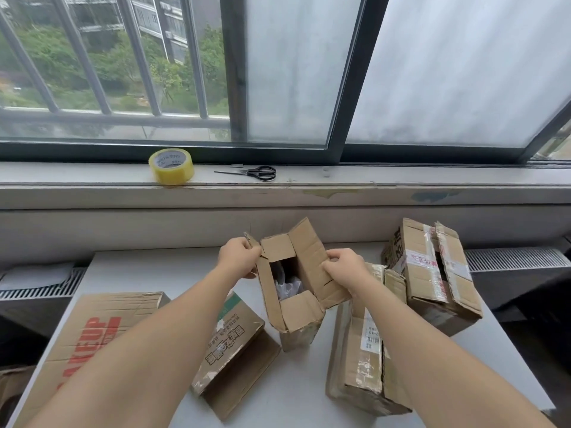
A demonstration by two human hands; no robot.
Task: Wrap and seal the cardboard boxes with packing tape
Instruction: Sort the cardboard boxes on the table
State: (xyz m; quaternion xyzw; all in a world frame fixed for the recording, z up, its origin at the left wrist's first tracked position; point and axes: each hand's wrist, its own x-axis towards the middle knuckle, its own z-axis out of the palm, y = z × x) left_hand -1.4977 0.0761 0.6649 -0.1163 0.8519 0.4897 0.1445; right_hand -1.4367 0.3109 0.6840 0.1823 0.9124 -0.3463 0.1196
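At frame centre, the open box flaps are pinched by the left hand and right hand; they should be folded flat before taping.

Both forearms are held stretched forward. Opposite flaps of one box are pinched by the left hand and the right hand, fingers curled.

Ahead of me a dark-framed window fills the wall: frosted panes right; grey bars, trees and an apartment block left. Daylight falls on the pale windowsill and my white counter, vent grilles beside its far corners.
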